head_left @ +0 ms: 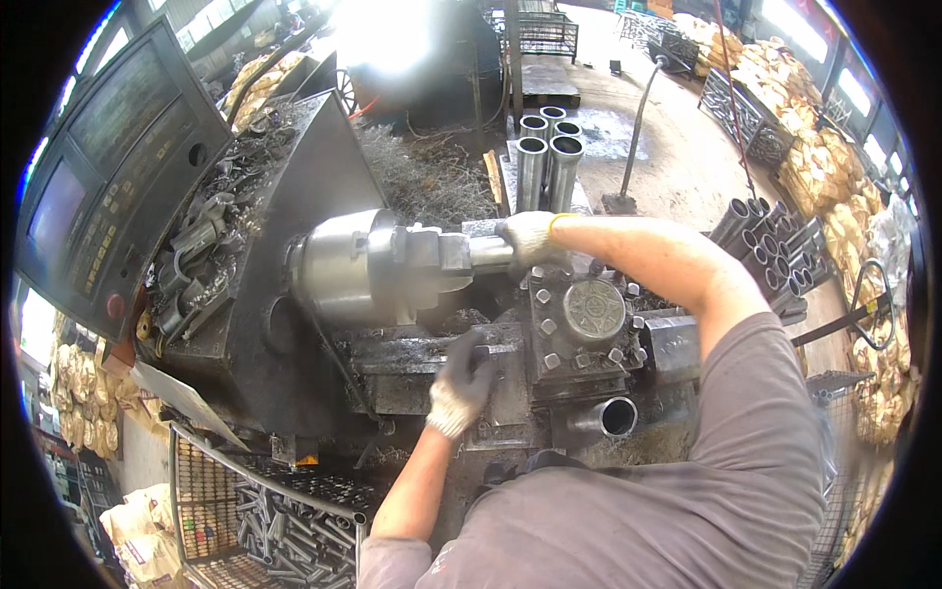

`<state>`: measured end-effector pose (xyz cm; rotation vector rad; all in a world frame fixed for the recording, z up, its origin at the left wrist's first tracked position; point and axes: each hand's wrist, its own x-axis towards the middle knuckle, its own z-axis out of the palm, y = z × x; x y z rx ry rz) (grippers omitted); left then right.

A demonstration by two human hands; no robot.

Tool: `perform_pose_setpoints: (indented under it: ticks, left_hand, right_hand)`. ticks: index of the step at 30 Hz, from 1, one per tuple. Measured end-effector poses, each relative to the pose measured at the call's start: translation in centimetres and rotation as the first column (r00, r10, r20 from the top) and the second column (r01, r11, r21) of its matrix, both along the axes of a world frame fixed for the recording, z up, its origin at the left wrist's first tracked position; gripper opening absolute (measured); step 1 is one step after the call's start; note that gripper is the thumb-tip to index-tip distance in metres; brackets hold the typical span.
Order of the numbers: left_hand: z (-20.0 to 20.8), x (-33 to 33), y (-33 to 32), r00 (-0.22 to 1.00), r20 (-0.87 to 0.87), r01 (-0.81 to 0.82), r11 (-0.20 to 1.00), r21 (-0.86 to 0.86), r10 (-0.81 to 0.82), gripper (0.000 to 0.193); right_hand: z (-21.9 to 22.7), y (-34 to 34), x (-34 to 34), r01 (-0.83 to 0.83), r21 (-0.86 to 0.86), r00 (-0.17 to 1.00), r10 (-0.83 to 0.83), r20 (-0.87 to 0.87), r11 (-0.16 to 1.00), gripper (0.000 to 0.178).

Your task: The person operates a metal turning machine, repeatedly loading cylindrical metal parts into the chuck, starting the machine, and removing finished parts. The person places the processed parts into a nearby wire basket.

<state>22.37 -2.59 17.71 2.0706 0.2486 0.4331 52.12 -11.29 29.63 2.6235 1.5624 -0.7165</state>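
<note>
A steel tube [491, 252] sticks out to the right from the jaws of a lathe chuck [348, 265]. My right hand [535, 241], in a whitish work glove, is closed around the tube's outer end, just behind the tool post [594, 312]. Lower and nearer to me, my left hand [463, 385] hangs over the lathe bed [422, 378]. Its glove has dark, dirty fingers, slightly blurred; they look parted, with nothing seen in them. A short tube [613, 418] lies to the right of that hand, below the tool post.
A control panel [118, 187] stands at the left, beside metal chips [201, 255]. Several upright tubes [549, 162] stand beyond the lathe; more tubes [770, 245] are stacked at the right. At the lower left is a wire basket [201, 510] of short tubes. Sacks [824, 177] line the right side.
</note>
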Motion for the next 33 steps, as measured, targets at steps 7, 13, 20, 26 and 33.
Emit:
perform_pose_setpoints:
  ticks: [7,13,20,26,33]
  left_hand:
    - [-6.2,-15.8,7.3,0.781,-0.344,-0.547,0.303,-0.781,0.522,0.039]
    - [-9.9,-26.0,15.4,0.272,-0.251,-0.536,-0.071,-0.841,0.929,0.038]
    - [-10.0,-31.2,20.6,0.591,-0.355,-0.304,-0.208,-0.93,0.725,0.046]
    - [-11.5,-29.0,19.0,0.373,-0.236,-0.71,0.112,-0.695,0.897,0.039]
    - [-0.1,-28.7,16.1,0.278,0.546,-0.955,0.164,0.248,0.791,0.05]
  right_hand:
    - [-3.3,3.2,-0.8,0.003,-0.009,1.0,-0.003,0.007,1.0,0.073]
    - [2.3,1.9,-1.0,0.022,-0.402,0.993,-0.067,-0.099,0.915,0.071]
    - [-3.3,3.8,0.8,0.13,0.084,0.947,-0.098,-0.306,0.988,0.057]
    - [1.4,-0.2,-3.0,0.13,0.198,0.989,-0.141,0.04,0.972,0.078]
    - [6.2,-16.0,-12.4,0.642,0.725,0.754,-0.373,-0.54,0.248,0.043]
